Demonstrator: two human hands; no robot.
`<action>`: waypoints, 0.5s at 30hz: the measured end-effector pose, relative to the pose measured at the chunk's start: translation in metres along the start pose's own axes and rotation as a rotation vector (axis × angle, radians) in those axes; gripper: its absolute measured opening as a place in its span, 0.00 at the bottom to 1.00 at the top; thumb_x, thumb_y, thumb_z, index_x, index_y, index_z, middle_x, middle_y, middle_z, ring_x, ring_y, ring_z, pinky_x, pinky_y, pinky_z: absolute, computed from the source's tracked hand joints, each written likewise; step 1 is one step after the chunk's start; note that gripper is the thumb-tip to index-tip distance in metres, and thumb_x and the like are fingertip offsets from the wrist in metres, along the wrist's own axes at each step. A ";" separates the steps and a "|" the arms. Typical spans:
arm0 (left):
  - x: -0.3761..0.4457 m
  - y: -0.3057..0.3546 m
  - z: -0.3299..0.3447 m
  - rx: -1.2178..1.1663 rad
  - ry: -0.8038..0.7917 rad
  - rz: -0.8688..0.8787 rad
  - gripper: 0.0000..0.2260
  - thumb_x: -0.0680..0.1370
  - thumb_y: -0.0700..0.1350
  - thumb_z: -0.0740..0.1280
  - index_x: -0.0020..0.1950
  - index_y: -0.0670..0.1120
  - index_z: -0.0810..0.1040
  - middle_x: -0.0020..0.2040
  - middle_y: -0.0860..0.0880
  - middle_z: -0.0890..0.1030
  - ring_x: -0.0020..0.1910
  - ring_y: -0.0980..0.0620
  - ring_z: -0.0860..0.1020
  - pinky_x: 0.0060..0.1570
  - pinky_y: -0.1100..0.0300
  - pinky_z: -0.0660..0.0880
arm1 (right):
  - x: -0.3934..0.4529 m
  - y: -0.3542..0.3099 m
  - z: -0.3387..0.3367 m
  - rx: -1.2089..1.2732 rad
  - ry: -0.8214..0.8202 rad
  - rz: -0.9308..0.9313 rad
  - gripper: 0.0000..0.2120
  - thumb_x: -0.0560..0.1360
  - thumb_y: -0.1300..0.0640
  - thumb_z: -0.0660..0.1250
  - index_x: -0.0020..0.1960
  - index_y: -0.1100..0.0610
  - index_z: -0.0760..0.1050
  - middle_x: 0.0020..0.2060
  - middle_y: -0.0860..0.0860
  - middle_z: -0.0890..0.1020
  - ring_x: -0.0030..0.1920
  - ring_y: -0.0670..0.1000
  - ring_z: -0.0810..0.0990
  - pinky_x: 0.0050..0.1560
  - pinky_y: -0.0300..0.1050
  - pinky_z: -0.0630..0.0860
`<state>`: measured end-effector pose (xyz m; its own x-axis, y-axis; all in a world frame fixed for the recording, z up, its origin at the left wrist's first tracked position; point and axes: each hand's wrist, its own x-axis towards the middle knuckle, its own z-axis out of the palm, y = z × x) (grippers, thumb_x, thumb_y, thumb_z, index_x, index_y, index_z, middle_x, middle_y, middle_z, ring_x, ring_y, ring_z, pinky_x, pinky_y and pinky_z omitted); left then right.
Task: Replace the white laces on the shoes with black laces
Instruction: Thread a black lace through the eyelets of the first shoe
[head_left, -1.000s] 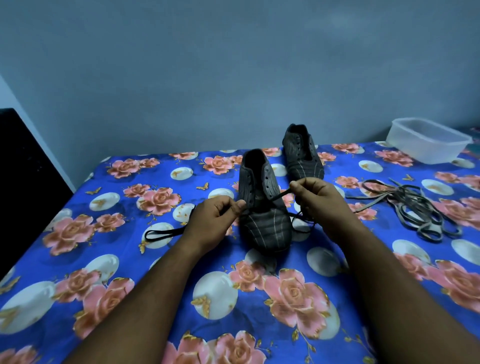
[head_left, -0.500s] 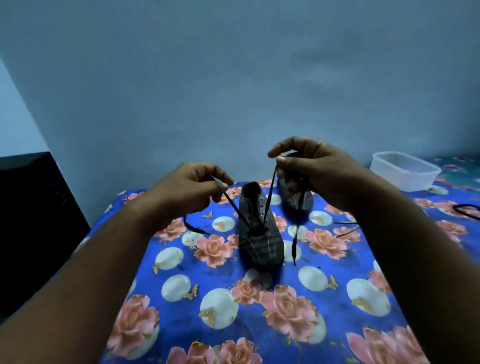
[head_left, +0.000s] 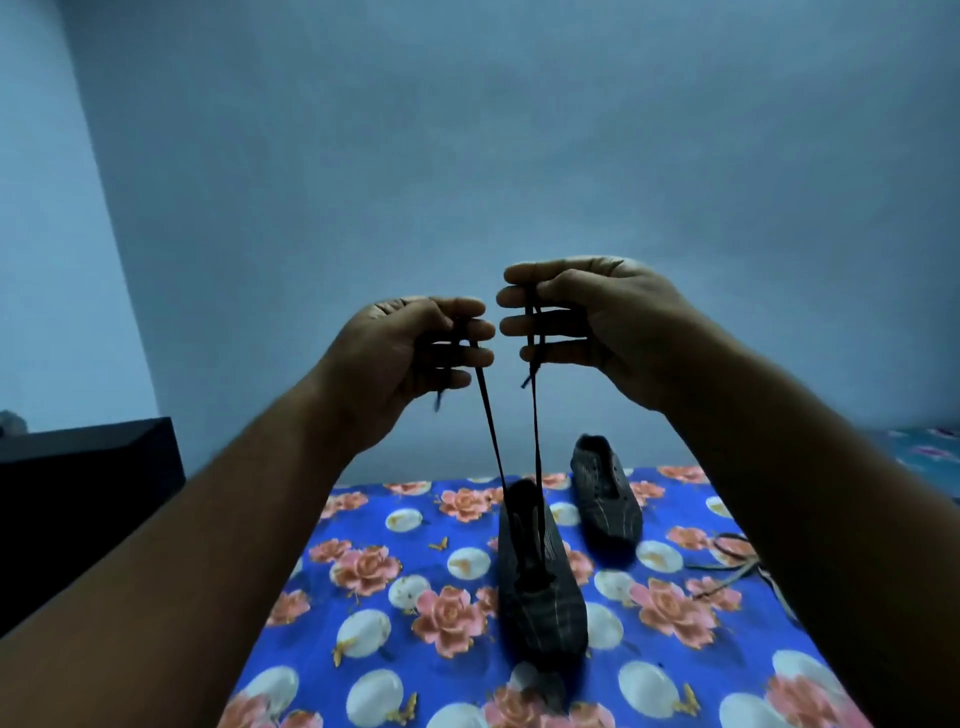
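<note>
A dark striped shoe stands on the blue floral cloth, toe toward me. A black lace runs up from its lower eyelets in two taut strands. My left hand pinches the left strand's end, and my right hand pinches the right strand's end, both raised high above the shoe and close together. A second matching shoe lies behind and to the right, with no lace visible in it.
Loose laces lie on the cloth at the right, partly hidden by my right forearm. A black cabinet stands at the left edge. A plain blue wall fills the background.
Both hands have risen well above the shoe and come closer together, pulling the two lace strands upright and taut. The camera has tilted up; the plastic tub is out of view.
</note>
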<state>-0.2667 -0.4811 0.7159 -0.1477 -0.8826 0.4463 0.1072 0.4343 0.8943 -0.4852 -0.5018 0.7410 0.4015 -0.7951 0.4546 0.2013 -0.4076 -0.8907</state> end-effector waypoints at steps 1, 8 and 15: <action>0.002 0.005 0.000 0.000 -0.001 0.023 0.18 0.79 0.35 0.55 0.56 0.43 0.84 0.54 0.41 0.86 0.50 0.44 0.86 0.38 0.58 0.81 | 0.001 -0.005 0.001 0.001 0.010 -0.013 0.14 0.82 0.65 0.58 0.60 0.60 0.82 0.52 0.56 0.87 0.52 0.57 0.87 0.51 0.54 0.84; 0.007 0.031 0.006 0.177 0.094 0.184 0.10 0.81 0.40 0.65 0.61 0.45 0.82 0.53 0.45 0.86 0.50 0.43 0.86 0.37 0.58 0.81 | 0.010 -0.027 0.013 -0.272 0.119 -0.210 0.08 0.80 0.61 0.68 0.59 0.58 0.82 0.48 0.53 0.87 0.46 0.55 0.88 0.46 0.52 0.84; 0.010 0.035 0.021 0.281 0.301 0.356 0.10 0.78 0.49 0.72 0.52 0.43 0.84 0.36 0.49 0.82 0.29 0.49 0.77 0.27 0.60 0.71 | 0.021 -0.035 0.031 -0.551 0.251 -0.348 0.08 0.79 0.52 0.70 0.48 0.56 0.84 0.32 0.51 0.82 0.25 0.49 0.77 0.29 0.48 0.79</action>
<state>-0.2848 -0.4710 0.7518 0.1425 -0.6668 0.7315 -0.1735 0.7108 0.6817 -0.4562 -0.4906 0.7820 0.1640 -0.6294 0.7596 -0.2279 -0.7734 -0.5915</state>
